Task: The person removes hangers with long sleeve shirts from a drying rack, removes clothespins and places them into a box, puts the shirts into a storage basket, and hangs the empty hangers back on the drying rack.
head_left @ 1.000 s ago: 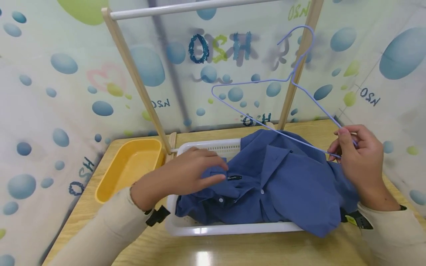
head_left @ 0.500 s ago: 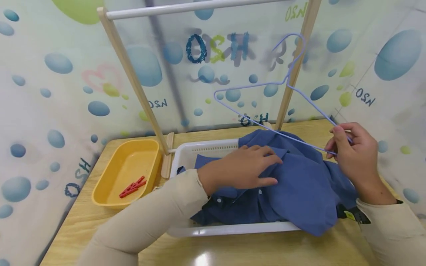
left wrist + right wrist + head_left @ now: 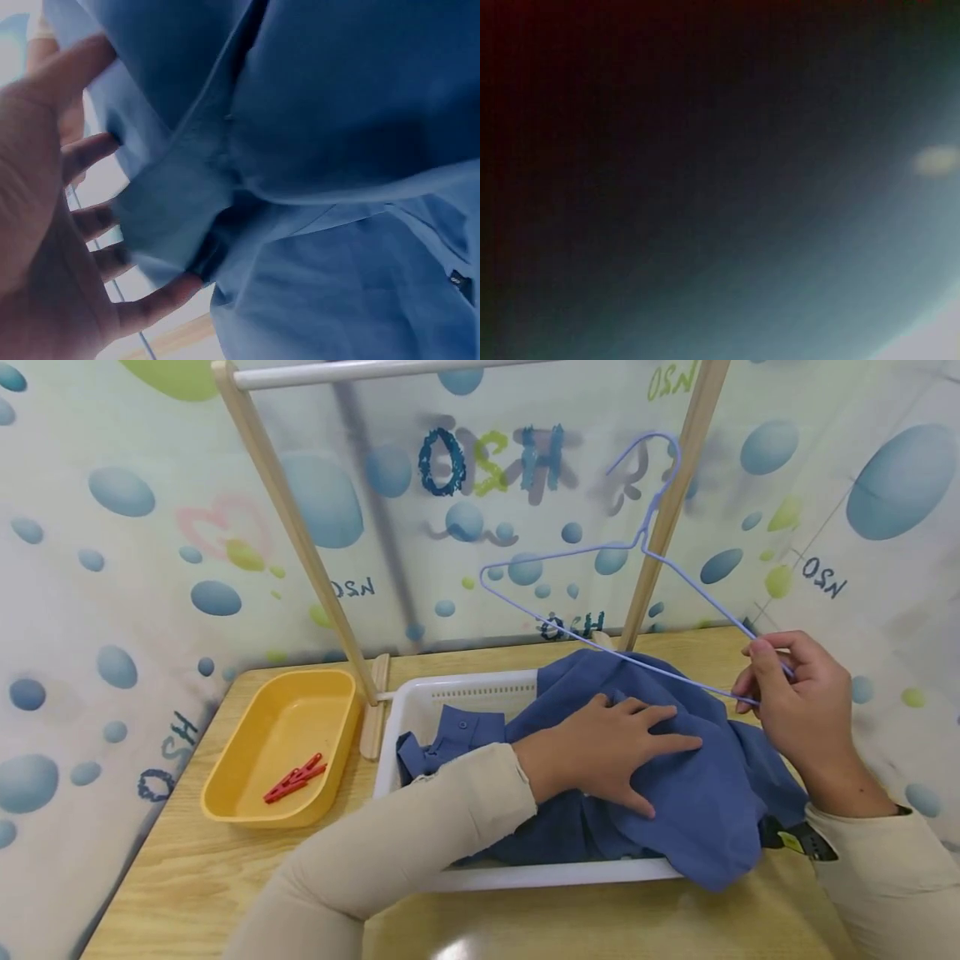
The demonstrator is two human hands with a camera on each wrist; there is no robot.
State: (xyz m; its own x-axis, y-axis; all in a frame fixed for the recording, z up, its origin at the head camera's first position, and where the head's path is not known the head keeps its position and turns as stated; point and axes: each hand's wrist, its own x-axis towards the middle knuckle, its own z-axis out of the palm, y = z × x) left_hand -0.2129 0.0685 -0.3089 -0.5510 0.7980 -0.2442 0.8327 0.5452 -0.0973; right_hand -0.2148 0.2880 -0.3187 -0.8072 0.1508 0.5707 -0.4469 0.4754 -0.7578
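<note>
A blue button-up shirt (image 3: 697,793) lies bunched in a white plastic basket (image 3: 480,687), its right side draped over the rim. Across the shirt my left hand (image 3: 611,747) is spread, fingers apart, close over the cloth. The left wrist view shows that hand (image 3: 67,217) with its fingers extended beside folds of the shirt (image 3: 330,97). My right hand (image 3: 806,710) pinches one corner of a thin light-blue clothes hanger (image 3: 577,553), held up with its hook at the top. The right wrist view is dark and blurred.
On the left of the wooden table (image 3: 165,877) sits a yellow tray (image 3: 288,710) holding red clothespins (image 3: 294,779). Behind the basket stands a rack with wooden posts (image 3: 307,543) and a white top bar (image 3: 337,372). A patterned curtain (image 3: 450,568) hangs behind.
My left hand has moved right, from the basket's left part to over the middle of the shirt, its fingers spreading. The hanger has dipped slightly in my right hand. The red clothespins came into sight.
</note>
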